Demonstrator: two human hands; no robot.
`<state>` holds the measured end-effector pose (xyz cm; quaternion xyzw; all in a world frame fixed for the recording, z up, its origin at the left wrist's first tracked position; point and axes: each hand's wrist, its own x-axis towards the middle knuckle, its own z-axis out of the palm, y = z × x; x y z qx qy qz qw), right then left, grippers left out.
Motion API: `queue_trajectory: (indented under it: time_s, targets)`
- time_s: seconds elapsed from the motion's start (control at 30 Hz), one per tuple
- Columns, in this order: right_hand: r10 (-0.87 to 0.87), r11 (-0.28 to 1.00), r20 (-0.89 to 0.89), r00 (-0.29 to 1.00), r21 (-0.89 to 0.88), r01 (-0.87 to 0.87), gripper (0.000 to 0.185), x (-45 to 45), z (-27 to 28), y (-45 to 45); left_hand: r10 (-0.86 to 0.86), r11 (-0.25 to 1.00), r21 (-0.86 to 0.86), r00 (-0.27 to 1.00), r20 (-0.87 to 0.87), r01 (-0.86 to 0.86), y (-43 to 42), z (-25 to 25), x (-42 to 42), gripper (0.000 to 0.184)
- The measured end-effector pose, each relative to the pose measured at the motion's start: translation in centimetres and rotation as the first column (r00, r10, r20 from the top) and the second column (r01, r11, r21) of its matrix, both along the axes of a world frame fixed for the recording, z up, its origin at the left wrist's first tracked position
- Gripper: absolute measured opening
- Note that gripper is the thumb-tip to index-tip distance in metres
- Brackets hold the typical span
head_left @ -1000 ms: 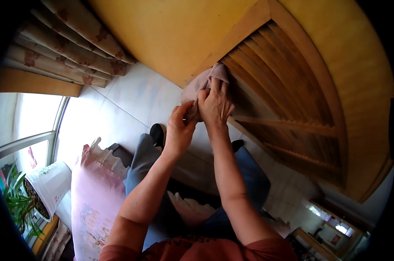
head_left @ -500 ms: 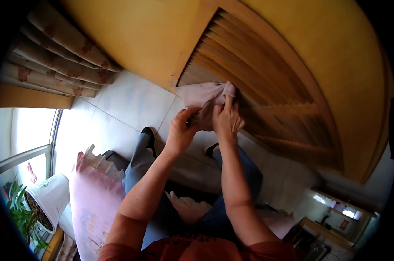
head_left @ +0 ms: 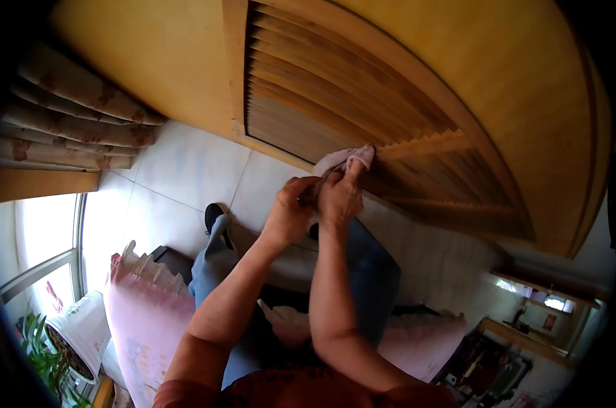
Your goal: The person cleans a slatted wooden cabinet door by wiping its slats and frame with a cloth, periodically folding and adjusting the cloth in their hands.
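Right hand (head_left: 340,198) first: the grip is clamped on a pale pink cloth (head_left: 336,160), one finger extended with the fabric bunched over its far end. Left hand (head_left: 289,212) now, tucked close on the left: thumb and fingers look pinched on the cloth's near edge, though its fingertips are partly hidden.

And the cloth itself? It sits at the far end of both hands, up against the near edge of the louvred panel (head_left: 321,75); whether it presses on a slat or merely overlaps it, I can't tell. Here's the danger: thin slat edges could snag a loose fold, and a hard tug would then pull the cloth off that finger. Should the wrap slip, bare skin would meet the wood edges; too much push might flex or crack a slat.

Outward we go! Below the hands, pale floor tiles (head_left: 182,178), where a dropped cloth would likely land beside the dark shoe (head_left: 214,216). Arms stretched well forward, so overreaching could cost balance. Near left, a pink cover (head_left: 148,319) and a white plant pot (head_left: 85,336), tilted by the lens perhaps; a wide left elbow might brush the cover, but the pot looks well apart.
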<state>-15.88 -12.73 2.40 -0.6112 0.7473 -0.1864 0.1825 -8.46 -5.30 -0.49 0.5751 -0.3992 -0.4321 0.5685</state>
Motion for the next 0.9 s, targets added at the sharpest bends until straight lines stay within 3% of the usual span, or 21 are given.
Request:
queue_trajectory:
  time_s: [0.1, 0.2, 0.27, 0.3, 0.37, 0.43, 0.5, 0.53, 0.63, 0.67, 0.7, 0.8, 0.83, 0.9]
  targets:
    - [-0.034, 0.989, 0.068, 0.997, 0.147, 0.024, 0.041, 1.3, 2.0, -0.1, 0.015, 1.000, -0.003, 1.000, -0.008, -0.015, 0.3, -0.5, 0.8, 0.045]
    - [-0.017, 0.997, 0.126, 0.992, 0.079, 0.007, 0.037, 1.2, 2.6, 0.3, 0.003, 1.000, 0.009, 0.991, -0.135, -0.001, 0.4, -0.2, 0.8, 0.042]
    - [-0.072, 0.964, 0.251, 0.965, 0.266, 0.002, 0.043, 0.1, 2.4, 0.3, -0.028, 1.000, 0.000, 0.996, -0.088, 0.028, 0.1, 0.5, 1.3, 0.043]
    - [-0.072, 0.964, 0.254, 0.964, 0.267, 0.002, 0.043, -0.5, 0.5, 0.9, -0.056, 0.998, 0.022, 0.998, -0.033, 0.057, 0.4, 0.4, 1.8, 0.044]
    - [0.149, 0.961, 0.399, 0.905, -0.272, -0.039, 0.052, -1.7, -3.3, 2.0, -0.046, 0.999, -0.015, 0.999, -0.009, 0.046, 0.6, -0.4, 2.1, 0.044]
    - [0.150, 0.968, 0.389, 0.909, -0.243, -0.056, 0.057, -2.0, -2.6, 2.4, -0.052, 0.996, 0.076, 0.997, 0.051, 0.048, 1.0, -0.5, 2.2, 0.044]
    - [0.243, 0.919, 0.253, 0.937, -0.369, -0.139, 0.051, -2.5, -2.0, 2.1, -0.050, 0.995, 0.089, 0.998, 0.045, 0.046, 1.1, -0.4, 2.3, 0.044]
    - [0.165, 0.957, 0.255, 0.953, -0.274, -0.093, 0.051, -3.1, -2.2, 1.6, -0.046, 0.994, 0.098, 0.998, 0.043, 0.042, 1.1, -0.2, 2.4, 0.043]
    - [0.233, 0.921, 0.210, 0.950, -0.363, -0.145, 0.051, -2.9, -1.7, -0.1, -0.050, 0.997, 0.068, 0.996, 0.070, 0.046, 1.1, -0.5, 2.5, 0.044]
    - [0.156, 0.950, 0.101, 0.983, -0.289, -0.121, 0.047, -2.7, -1.5, -0.2, -0.052, 0.997, 0.068, 0.996, 0.072, 0.047, 1.1, -0.5, 2.4, 0.044]
    - [0.156, 0.950, 0.098, 0.983, -0.289, -0.122, 0.047, -2.3, -1.0, -0.1, -0.063, 0.995, 0.085, 0.996, 0.057, 0.059, 1.2, -0.2, 2.3, 0.044]
    - [0.043, 0.999, -0.056, 0.998, -0.027, -0.044, 0.031, -1.0, 0.0, 0.0, -0.092, 0.987, 0.133, 0.995, 0.035, 0.087, 1.0, 0.2, 2.4, 0.043]
    - [0.043, 0.999, -0.056, 0.998, -0.025, -0.044, 0.031, -1.7, -1.2, 0.1, -0.093, 0.984, 0.152, 0.996, 0.019, 0.089, 1.0, 0.3, 2.4, 0.042]
    - [0.175, 0.966, 0.026, 0.984, -0.198, -0.167, 0.039, -3.0, -3.1, 0.2, -0.076, 0.992, 0.108, 0.997, 0.031, 0.072, 0.8, -0.4, 2.4, 0.040]
